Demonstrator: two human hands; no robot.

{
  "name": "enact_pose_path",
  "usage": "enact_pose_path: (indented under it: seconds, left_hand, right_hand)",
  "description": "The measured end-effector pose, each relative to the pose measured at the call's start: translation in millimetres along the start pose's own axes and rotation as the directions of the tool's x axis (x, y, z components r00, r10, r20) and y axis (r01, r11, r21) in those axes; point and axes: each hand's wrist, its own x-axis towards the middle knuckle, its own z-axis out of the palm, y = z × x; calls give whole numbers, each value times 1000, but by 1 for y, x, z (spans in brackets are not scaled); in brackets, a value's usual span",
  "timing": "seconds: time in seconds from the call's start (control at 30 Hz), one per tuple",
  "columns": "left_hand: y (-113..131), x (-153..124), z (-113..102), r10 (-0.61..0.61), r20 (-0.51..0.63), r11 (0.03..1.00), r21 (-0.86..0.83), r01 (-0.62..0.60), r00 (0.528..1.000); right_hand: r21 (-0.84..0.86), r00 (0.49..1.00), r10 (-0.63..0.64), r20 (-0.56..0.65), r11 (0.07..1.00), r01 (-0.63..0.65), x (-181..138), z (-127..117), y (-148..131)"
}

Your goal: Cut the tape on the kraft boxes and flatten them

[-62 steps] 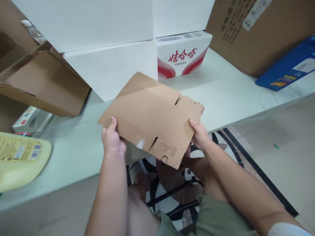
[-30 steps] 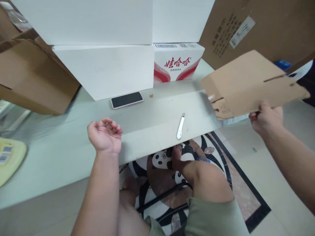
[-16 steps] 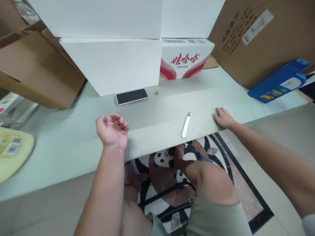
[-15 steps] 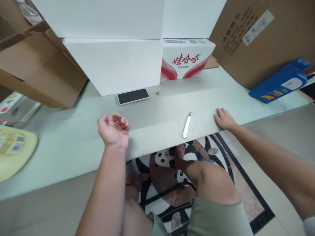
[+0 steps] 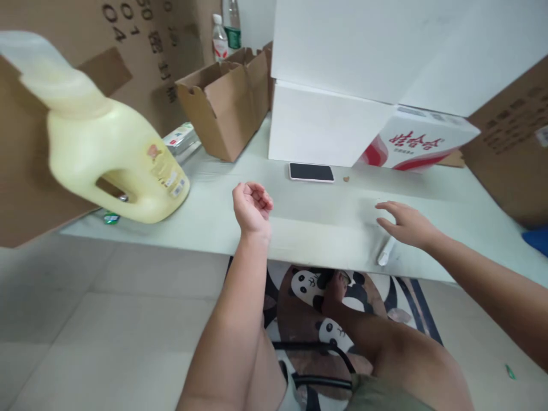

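My left hand (image 5: 253, 208) rests palm up over the front of the table (image 5: 317, 234), its fingers loosely curled and nothing in them. Beyond it a phone (image 5: 311, 172) lies flat, its dark screen facing up. Over the right part of the table, my right hand (image 5: 405, 224) is open, with its fingers stretched to the left. Beneath it lies a white utility knife (image 5: 386, 252), whose far end is hidden by the hand. A small brown scrap (image 5: 346, 179) sits to the right of the phone.
White boxes (image 5: 317, 123) stand stacked at the back, beside a red-and-white carton (image 5: 417, 140). At left are a large yellow jug (image 5: 124, 154), an open cardboard box (image 5: 235, 105) and bottles (image 5: 220, 40). A panda-patterned mat (image 5: 295, 319) lies below the table.
The view has swung left, bringing the whole yellow jug into sight. My right hand has left the table's edge and moved left over the utility knife. My left hand keeps its curled pose.
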Motion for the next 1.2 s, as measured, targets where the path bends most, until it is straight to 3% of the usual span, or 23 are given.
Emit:
enact_pose_path:
  seconds: [0.1, 0.2, 0.43, 0.6, 0.7, 0.87, 1.07, 1.2]
  left_hand:
    - [13, 7, -10, 67, -31, 997, -39, -69, 997]
    - [20, 13, -16, 107, -43, 992, -60, -109, 993]
    - [29, 17, -20, 43, -75, 993, -111, -51, 996]
    - [30, 23, -22, 65, -44, 994, -88, -69, 997]
    - [29, 25, -25, 80, -35, 994, -72, -83, 996]
    - [34, 21, -24, 52, -50, 993, -100, -56, 997]
    - [37, 12, -16, 21, -87, 987, -154, -35, 996]
    - [29, 7, -8, -2, -96, 987, -161, -13, 995]
  right_hand:
    - [6, 974, -224, -28, 974, 224, 37, 0, -74]
    - [7, 930, -360, -73, 933, 361, 76, 0, -144]
    - [61, 856, -435, -278, 882, 468, 188, -35, -284]
    - [93, 694, -562, -451, 743, 662, 243, -54, -350]
    - [146, 642, -576, -506, 677, 722, 261, -60, -369]
    - [139, 740, -523, -422, 770, 623, 250, -75, -368]
    - [117, 775, -463, -430, 823, 556, 198, -60, -320]
    - [100, 814, -440, -380, 855, 508, 184, -51, -289]
